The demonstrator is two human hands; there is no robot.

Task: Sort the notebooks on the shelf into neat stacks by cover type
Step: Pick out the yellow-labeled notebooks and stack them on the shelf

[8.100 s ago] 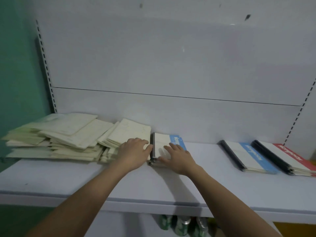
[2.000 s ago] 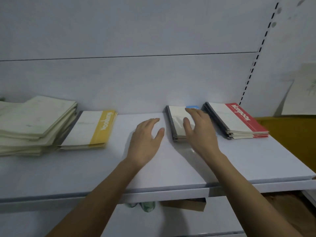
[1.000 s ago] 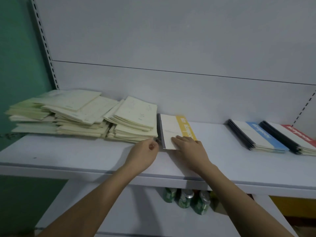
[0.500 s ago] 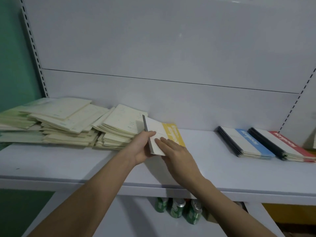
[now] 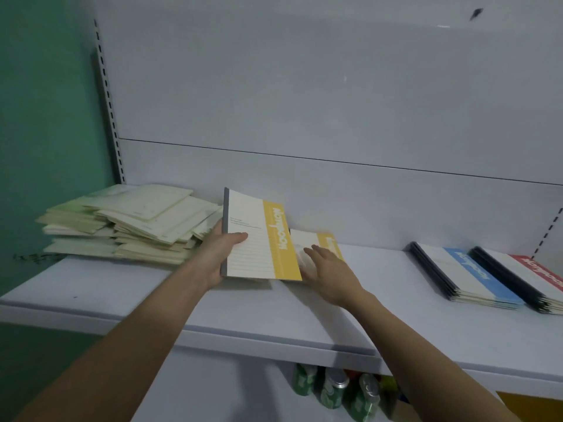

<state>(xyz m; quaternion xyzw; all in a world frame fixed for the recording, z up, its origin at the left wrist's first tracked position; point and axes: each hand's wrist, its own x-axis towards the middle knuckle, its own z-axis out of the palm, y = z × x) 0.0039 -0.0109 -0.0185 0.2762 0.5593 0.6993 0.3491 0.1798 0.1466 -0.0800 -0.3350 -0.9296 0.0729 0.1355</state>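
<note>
My left hand [image 5: 221, 254] grips a yellow-striped notebook [image 5: 259, 239] by its grey spine, thumb on the cover, lifted and tilted above the white shelf [image 5: 304, 318]. Just right of it a second yellow-striped notebook [image 5: 320, 242] lies flat on the shelf, and my right hand [image 5: 327, 268] rests on it with straight fingers. A messy pile of cream notebooks [image 5: 134, 223] sits at the left. A stack of blue-striped notebooks [image 5: 466, 277] and a stack of red-striped notebooks [image 5: 527, 277] lie at the right.
Green and silver cans [image 5: 332, 389] stand on the level below the shelf. A green wall [image 5: 45, 117] borders the left side, and the white back panel rises behind the notebooks.
My left hand has lifted the top yellow notebook off the stack and tilted it up. My right hand has moved onto the yellow notebook left beneath it.
</note>
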